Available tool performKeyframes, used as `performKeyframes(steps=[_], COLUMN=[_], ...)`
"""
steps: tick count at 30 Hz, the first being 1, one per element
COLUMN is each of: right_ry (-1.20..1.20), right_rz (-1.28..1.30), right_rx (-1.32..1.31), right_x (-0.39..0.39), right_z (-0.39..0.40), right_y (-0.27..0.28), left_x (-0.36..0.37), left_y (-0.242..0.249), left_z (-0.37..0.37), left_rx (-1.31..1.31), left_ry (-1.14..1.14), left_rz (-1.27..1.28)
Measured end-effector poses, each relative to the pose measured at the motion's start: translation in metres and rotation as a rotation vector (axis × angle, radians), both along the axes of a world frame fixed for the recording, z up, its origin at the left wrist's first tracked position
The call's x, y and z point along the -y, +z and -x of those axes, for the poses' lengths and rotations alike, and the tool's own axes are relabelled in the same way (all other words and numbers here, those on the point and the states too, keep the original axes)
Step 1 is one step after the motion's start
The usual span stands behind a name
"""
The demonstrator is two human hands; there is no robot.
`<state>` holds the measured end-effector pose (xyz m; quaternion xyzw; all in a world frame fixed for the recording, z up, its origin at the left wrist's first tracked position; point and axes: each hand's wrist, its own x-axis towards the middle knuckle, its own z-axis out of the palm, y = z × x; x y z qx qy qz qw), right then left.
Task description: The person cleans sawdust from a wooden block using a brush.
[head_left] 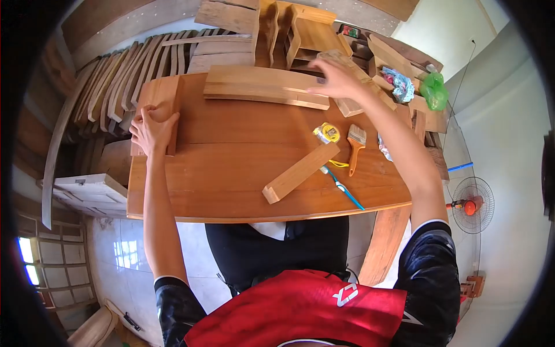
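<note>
My left hand (153, 132) is on a reddish wooden block (163, 92) at the table's left end, its fingers curled over one side and the thumb on the other. My right hand (338, 81) hovers at the right end of a long pale plank (260, 87), thumb and fingers apart and nothing between them. That plank lies across the back of the brown wooden table (231, 173). In front of it are a yellow tape measure (328, 133), an orange-handled paintbrush (356, 149), a short wooden bar (300, 172) and a blue-and-white toothbrush (343, 189).
Many curved wooden slats (121, 81) lean in a row beyond the left end. Behind the table stands a wooden shelf unit (312, 34). A green plastic bag (433, 91) sits at the back right, with a fan (473, 205) beside the wall.
</note>
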<state>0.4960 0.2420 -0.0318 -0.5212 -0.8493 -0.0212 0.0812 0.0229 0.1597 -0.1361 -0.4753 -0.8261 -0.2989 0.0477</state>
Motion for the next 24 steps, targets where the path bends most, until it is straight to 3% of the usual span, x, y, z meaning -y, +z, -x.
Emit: performKeyframes(steps=[2,5,8,10,15,19,24], right_ry=[-0.249,-0.355,-0.409,-0.327,-0.324,-0.213,0.164], right_rz=[0.036,0.097,0.255,0.238,0.057,0.058,-0.107], right_rx=[-0.061,-0.094,-0.067,-0.198,-0.253,-0.309,-0.149], right_x=[0.008,0.005,0.006,-0.01,0.001,0.039,0.097], right_z=[-0.053,-0.13,-0.161,-0.187,-0.17,-0.129,-0.028], right_y=[0.006,-0.009,-0.016,-0.042,-0.047,-0.028,0.023], left_x=[-0.018,-0.034,-0.035,-0.033,-0.03,0.015,0.064], left_y=[-0.002,0.0,-0.007,-0.002,0.002,0.032,0.109], left_z=[-0.001,-0.008,-0.004,0.0,0.002,-0.016,-0.075], left_rx=[-0.024,-0.08,-0.157,-0.119,-0.07,-0.241,-0.275], left_ry=[0.046,0.048,0.059,0.025,-0.008,-0.355,-0.917], left_rz=[0.042,0.197,0.184,0.23,0.258,-0.175,-0.369])
